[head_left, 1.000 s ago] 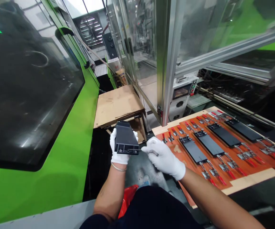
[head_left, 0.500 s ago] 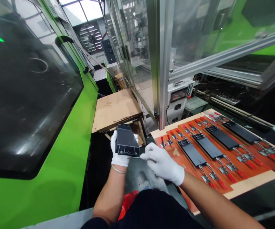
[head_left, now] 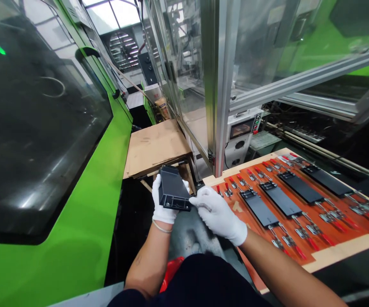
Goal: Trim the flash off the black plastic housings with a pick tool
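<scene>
the black moulded part (head_left: 172, 189) has turned slightly in our left hand (head_left: 162, 209), whose fingers grip it just beside the clamp board (head_left: 341, 251); our right fingers (head_left: 200, 200) clench something small (head_left: 207, 207) at its end, seemingly trimming, which calls for a steady hold.

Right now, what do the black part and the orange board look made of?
The black part looks like molded plastic: a matte, even surface, with ribs and small holes at its end. The orange board looks like a smooth, slightly glossy laminate, perhaps over wood or fiberboard going by its pale tan border, though the core doesn't show.
</scene>
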{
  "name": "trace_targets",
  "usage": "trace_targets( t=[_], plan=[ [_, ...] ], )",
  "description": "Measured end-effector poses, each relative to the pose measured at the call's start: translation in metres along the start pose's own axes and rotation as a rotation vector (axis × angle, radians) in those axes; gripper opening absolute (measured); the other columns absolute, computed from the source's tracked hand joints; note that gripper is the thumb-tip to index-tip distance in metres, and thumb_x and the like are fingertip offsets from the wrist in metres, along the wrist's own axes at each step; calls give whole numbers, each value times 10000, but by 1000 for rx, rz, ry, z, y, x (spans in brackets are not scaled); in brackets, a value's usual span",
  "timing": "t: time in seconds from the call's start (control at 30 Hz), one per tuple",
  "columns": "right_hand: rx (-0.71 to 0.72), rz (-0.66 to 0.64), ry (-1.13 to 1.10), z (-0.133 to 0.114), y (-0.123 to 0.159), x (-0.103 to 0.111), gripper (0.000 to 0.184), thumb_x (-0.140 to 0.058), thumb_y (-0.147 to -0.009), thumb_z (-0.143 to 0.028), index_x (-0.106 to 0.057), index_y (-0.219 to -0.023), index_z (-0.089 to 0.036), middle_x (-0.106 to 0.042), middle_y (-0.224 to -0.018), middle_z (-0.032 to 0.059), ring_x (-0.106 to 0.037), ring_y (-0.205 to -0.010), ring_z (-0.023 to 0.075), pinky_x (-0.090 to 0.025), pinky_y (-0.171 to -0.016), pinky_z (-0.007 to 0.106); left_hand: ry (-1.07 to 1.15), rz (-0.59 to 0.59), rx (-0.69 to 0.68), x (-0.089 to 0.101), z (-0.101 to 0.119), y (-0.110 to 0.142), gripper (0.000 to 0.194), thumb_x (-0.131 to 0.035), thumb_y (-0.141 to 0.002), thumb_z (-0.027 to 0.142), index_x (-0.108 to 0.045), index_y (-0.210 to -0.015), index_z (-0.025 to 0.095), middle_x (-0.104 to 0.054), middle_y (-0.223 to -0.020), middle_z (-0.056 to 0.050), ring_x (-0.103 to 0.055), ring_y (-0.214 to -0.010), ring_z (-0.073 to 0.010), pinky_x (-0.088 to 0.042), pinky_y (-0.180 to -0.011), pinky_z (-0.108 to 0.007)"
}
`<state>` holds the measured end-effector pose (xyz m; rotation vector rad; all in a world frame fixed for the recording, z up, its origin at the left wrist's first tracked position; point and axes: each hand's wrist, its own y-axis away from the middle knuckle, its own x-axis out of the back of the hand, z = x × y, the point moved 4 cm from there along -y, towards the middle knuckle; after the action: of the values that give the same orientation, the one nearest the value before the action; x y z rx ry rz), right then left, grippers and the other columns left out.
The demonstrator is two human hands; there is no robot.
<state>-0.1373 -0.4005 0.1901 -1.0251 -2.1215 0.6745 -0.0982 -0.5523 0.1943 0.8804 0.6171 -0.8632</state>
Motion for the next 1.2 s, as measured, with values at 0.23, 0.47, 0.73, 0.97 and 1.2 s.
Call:
trace_targets(
  t=[0.23, 0.47, 0.73, 0.97, 1.2],
  plan=[
    [35, -27, 42, 5, 1, -5, 263, -520, -826, -17, -673, -853, -229, -538, -805, 8, -548, -733, 154, -480, -662, 264, -47, -43, 53, 7, -6, -11, 584, -480, -942, 609, -730, -893, 84, -745, -796, -179, -721, -677, -290, -610, -626, -419],
    [-3, -5, 55, 11, -2, 2, 330, -489, -776, 11, -680, -899, -228, -537, -804, 13, -549, -751, 164, -488, -660, 264, -21, -84, 85, 2, -10, -17, 592, -492, -933, 615, -734, -905, 75, -733, -810, -177, -722, -699, -289, -612, -645, -418],
    [-26, -34, 38, 9, 2, -2, 263, -539, -809, -9, -674, -846, -231, -540, -828, 7, -561, -743, 150, -489, -664, 258, -17, -61, 105, -3, -12, -17, 574, -521, -914, 628, -729, -859, 96, -714, -770, -155, -694, -649, -272, -609, -635, -432],
    [1, -32, 78, 5, -2, 3, 260, -514, -850, -21, -673, -832, -227, -544, -810, 10, -563, -735, 150, -487, -655, 259, -7, -56, 65, -5, -12, -17, 584, -482, -934, 625, -732, -842, 106, -720, -752, -148, -703, -667, -273, -621, -711, -474],
    [1, 34, 26, 2, -6, 0, 277, -485, -883, -24, -669, -899, -231, -541, -825, 12, -574, -746, 149, -506, -674, 257, -16, 8, 76, -6, -17, -18, 652, -390, -948, 664, -710, -780, 122, -688, -672, -131, -706, -653, -275, -620, -700, -458]
  ],
)
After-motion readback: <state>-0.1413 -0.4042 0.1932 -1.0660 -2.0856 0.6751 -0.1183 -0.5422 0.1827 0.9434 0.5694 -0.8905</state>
